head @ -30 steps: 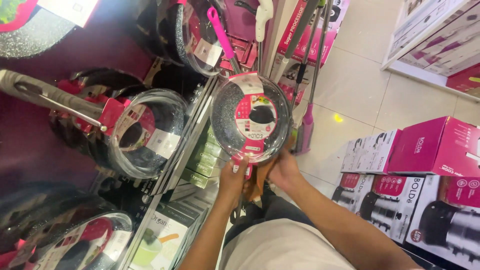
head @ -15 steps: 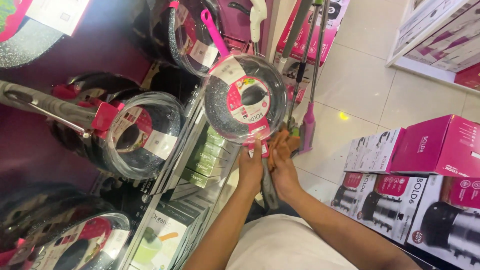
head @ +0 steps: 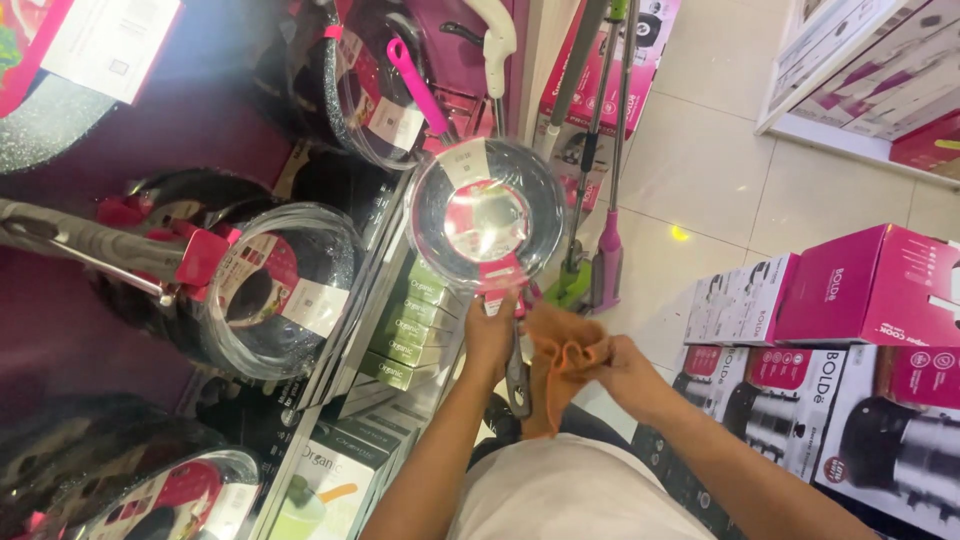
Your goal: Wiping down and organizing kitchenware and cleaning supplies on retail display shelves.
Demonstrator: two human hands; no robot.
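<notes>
The left hand [head: 490, 335] grips the handle of a round, speckled dark pan [head: 487, 213] with a glossy card label, held up beside the shelf [head: 395, 300] of glass-lidded pans. The right hand [head: 622, 366] clutches a crumpled, soft orange cloth [head: 556, 362], bunched just beside the handle.

A single head-worn camera looks steeply down the person's front, close over the raised frying pan [head: 487, 215]; shelving lies left of the pan, tiled floor and boxes right of it
</notes>
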